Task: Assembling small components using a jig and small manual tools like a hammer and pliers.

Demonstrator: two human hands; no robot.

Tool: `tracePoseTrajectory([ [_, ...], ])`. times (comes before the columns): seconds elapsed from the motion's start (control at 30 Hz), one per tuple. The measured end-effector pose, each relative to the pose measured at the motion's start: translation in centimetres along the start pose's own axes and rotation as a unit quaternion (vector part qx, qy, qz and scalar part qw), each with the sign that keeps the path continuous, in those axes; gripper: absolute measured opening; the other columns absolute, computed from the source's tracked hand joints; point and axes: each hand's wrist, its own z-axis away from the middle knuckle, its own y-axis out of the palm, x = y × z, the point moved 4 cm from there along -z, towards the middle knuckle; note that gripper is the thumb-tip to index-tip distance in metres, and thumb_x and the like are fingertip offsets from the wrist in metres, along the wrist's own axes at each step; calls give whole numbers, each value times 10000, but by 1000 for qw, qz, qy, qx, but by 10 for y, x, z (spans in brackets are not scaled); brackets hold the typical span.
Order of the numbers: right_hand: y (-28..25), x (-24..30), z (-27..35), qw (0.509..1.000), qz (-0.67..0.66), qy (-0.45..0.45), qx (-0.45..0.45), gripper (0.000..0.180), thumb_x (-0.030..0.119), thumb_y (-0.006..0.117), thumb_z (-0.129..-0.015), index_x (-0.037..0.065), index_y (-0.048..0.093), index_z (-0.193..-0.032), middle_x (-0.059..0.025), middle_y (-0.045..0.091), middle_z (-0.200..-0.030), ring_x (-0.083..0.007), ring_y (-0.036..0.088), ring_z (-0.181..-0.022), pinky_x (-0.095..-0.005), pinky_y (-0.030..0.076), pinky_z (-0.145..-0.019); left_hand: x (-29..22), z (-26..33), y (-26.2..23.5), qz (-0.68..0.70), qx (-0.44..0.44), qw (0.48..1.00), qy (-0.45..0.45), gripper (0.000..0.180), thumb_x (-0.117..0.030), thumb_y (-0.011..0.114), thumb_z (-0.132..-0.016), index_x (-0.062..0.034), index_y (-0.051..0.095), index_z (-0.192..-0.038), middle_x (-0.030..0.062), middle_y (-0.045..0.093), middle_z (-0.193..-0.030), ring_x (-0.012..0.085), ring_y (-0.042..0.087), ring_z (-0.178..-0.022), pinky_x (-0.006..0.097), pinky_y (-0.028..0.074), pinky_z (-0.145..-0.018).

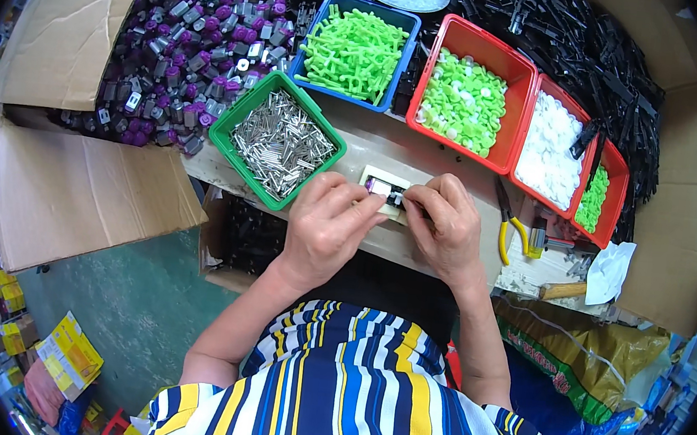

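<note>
Two bare hands at a small cream block on a workbench

The cream block (375,172) lies on the bench (430,158) in front of the person's striped top (349,385) and serves here as the point of reference. Set in it is a small part (381,188) with purple, white and black areas. The left hand (325,219) is at the block's left end, thumb and forefinger drawn together against the part. The right hand (448,227) is at its right end, fingertips likewise brought together. Whether either fingertip grip encloses a loose piece cannot be told, since the fingers cover the contact.

Left of the block stands a green bin (239,175) of metal pins (280,144); farther left is a heap of purple-and-grey parts (206,44). Beyond the block, slightly left, is a blue bin (407,51) of green sticks (354,54). Beyond it to the right, a red bin (514,112) contains green and white pieces (463,103). Pliers with yellow handles (504,237) lie to its right, past the right hand.
</note>
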Motion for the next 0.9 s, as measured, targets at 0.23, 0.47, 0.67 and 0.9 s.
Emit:
tracePoseTrajectory([
  [0.23, 2, -3, 1, 999, 24, 17, 37, 159, 31, 721, -781, 38, 651, -924, -75, 553, -826, -250, 596, -796, -369, 450, -693, -3, 14, 14, -33, 12, 998, 50, 256, -99, 735, -747, -66, 741, -1000, 56, 629, -1017, 250, 564, -962, 389, 438, -781],
  [0.47, 2, 1, -3, 999, 42, -9, 31, 169, 1, 739, -753, 29, 653, -895, -82, 553, -792, -259, 584, -728, -373, 448, -650, -3, 16, 20, -96, 31, 992, 73, 309, -135, 790, -718, -118, 748, -1023, 39, 597, -990, 250, 539, -961, 394, 403, -809],
  [0.67, 3, 3, -2, 997, 69, -11, 28, 180, 13, 739, -752, 34, 640, -901, -83, 555, -801, -270, 589, -745, -379, 447, -652, -6, 14, 22, -126, 39, 988, 84, 275, -143, 776, -740, -118, 740, -1012, 30, 592, -972, 238, 543, -959, 388, 388, -804],
  [0.9, -3, -1, 1, 998, 39, 44, 21, 148, 18, 739, -772, 33, 645, -885, -91, 560, -808, -272, 590, -724, -381, 458, -643, -9, 9, 26, -104, 31, 991, 80, 256, -124, 772, -744, -102, 730, -995, 26, 595, -913, 241, 554, -930, 391, 384, -804],
])
